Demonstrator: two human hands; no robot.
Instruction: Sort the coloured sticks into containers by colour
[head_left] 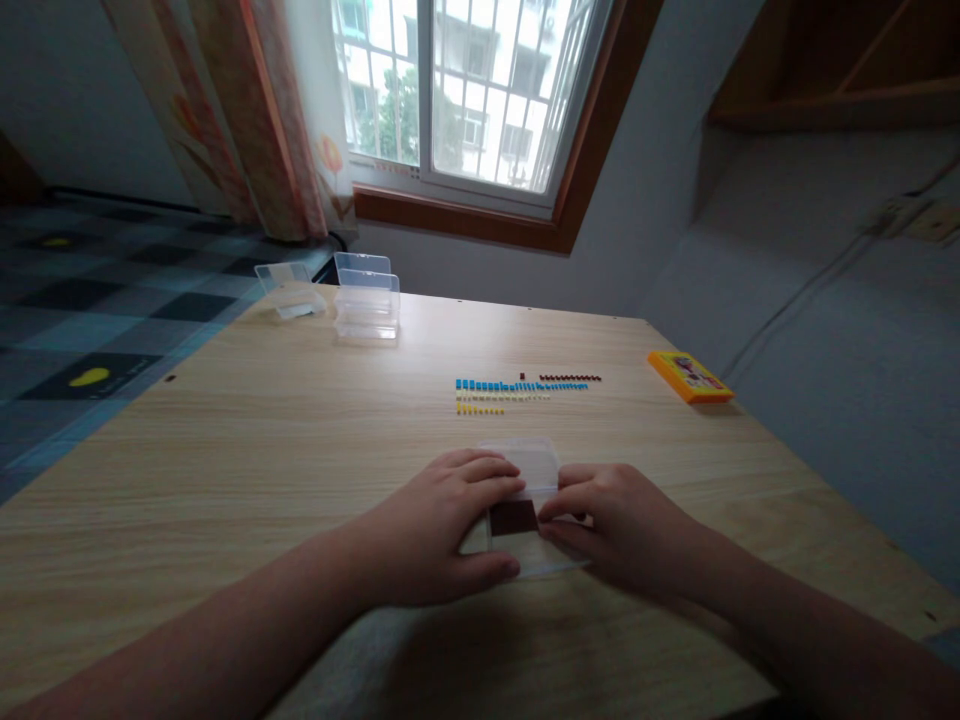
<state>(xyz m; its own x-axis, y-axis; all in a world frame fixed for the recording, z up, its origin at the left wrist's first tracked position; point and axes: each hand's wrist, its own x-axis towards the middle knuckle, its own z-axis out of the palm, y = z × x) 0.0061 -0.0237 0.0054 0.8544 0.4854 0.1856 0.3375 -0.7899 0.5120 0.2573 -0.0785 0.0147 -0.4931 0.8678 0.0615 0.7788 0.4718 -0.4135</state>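
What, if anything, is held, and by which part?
The clear plastic box, by its left side, in the left hand. The right hand is at the right edge; unclear whether it grips the brown piece.

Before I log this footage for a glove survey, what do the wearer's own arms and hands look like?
Both the left hand and right hand are ungloved, with no ring showing. The left forearm and right forearm are bare too: no sleeve, watch, bracelet or cable is visible as far as the picture shows.
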